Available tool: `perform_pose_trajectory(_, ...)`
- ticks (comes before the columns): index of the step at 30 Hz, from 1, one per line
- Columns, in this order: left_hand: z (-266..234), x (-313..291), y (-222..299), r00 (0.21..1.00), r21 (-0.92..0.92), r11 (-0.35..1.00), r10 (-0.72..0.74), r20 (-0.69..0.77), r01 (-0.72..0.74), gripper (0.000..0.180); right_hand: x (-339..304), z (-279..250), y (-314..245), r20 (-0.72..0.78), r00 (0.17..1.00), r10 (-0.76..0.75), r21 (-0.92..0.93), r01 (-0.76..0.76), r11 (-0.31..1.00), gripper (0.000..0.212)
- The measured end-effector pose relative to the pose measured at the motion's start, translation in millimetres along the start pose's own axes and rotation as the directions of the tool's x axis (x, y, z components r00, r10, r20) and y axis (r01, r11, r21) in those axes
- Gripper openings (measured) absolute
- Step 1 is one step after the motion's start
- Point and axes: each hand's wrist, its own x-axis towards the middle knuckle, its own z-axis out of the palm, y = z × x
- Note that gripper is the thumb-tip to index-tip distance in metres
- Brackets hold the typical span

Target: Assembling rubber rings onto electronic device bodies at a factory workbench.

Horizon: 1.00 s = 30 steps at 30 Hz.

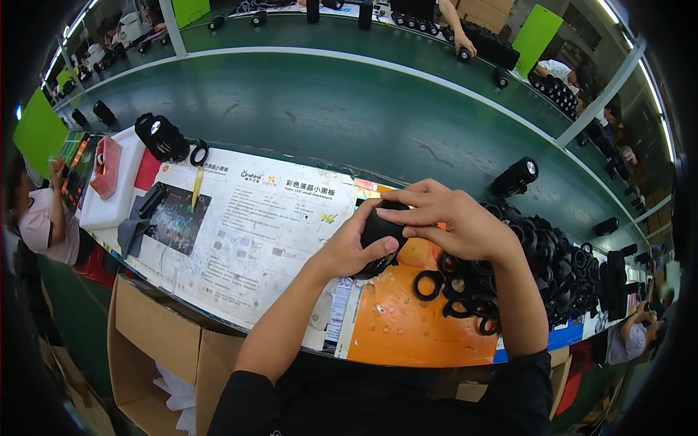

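Note:
My left hand [342,253] is wrapped round a black cylindrical speaker [379,229], its thumb across the near side. From the right, my right hand [456,221] reaches over with its fingertips on the speaker's upper end. The two hands hide much of the speaker, and whether a ring sits on that end I cannot tell. Below my right hand a loose black ring [427,285] lies on an orange sheet [414,330]. Beside my right forearm rises a big pile of black rings [556,269].
Standing at the board's far left corner is another black speaker [161,138], with a single ring [199,152] and a yellow knife-like tool [197,187] nearby. One more speaker [516,176] lies on the green conveyor belt [327,109]. Across it, a person's hand [464,45] touches a speaker. An open carton [156,320] stands below left.

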Motion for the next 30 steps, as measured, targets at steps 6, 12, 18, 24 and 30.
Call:
perform_pose_trajectory(6, -1, 1, 0, 0.999, -0.109, 0.993, -0.043, 0.019, 0.045, 0.093, -1, -2, -2, 0.002, 1.0, 0.013, -0.004, -0.013, 1.0, 0.06)
perform_pose_trajectory(12, -3, -2, 2, 0.999, -0.127, 0.991, -0.048, 0.02, 0.051, 0.092, -2, 2, -2, -0.008, 1.0, -0.001, -0.004, 0.001, 1.0, 0.058)
perform_pose_trajectory(18, -1, 0, 8, 0.999, -0.077, 0.996, -0.038, 0.031, 0.04, 0.09, -6, 2, 1, -0.03, 0.999, -0.012, -0.028, 0.011, 1.0, 0.058)
perform_pose_trajectory(24, -2, 1, 11, 0.996, -0.016, 0.998, -0.066, 0.057, 0.067, 0.092, -8, 0, 4, -0.021, 0.998, -0.057, -0.071, 0.056, 0.996, 0.059)
perform_pose_trajectory(30, -2, 0, 9, 0.995, -0.019, 0.996, -0.092, 0.03, 0.092, 0.1, -5, 3, 1, -0.053, 0.999, 0.01, 0.024, -0.009, 1.0, 0.058)
